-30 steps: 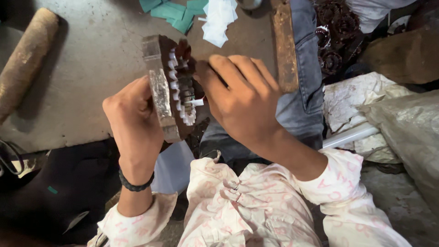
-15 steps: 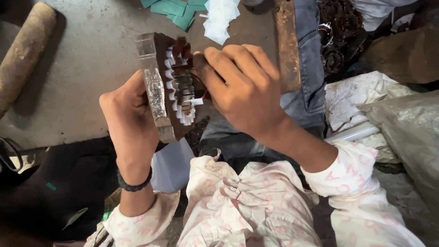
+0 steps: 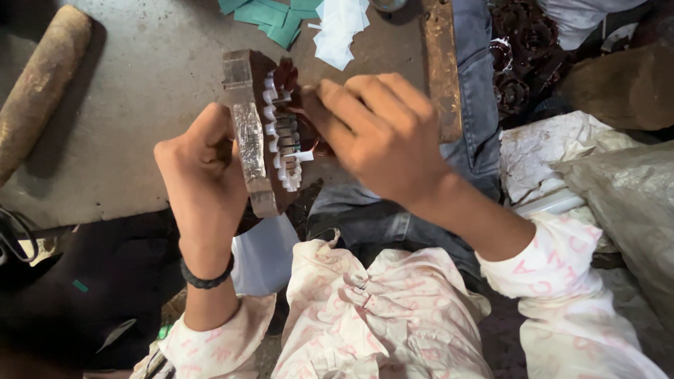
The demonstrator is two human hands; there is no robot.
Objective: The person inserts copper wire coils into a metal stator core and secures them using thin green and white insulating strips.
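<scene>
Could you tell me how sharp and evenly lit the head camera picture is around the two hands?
Head view: the right hand is softened by motion blur at the fingers, while the left hand and the slotted metal part it holds look sharper; light is soft and even on the grey floor, with no strong glare; the lower left corner falls into deep shadow.

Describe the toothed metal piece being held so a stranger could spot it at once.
Start at the grey slab, then find the left hand above its near edge. It grips a curved rusty-brown metal block, the only thing with white-lined slots along one side.
</scene>
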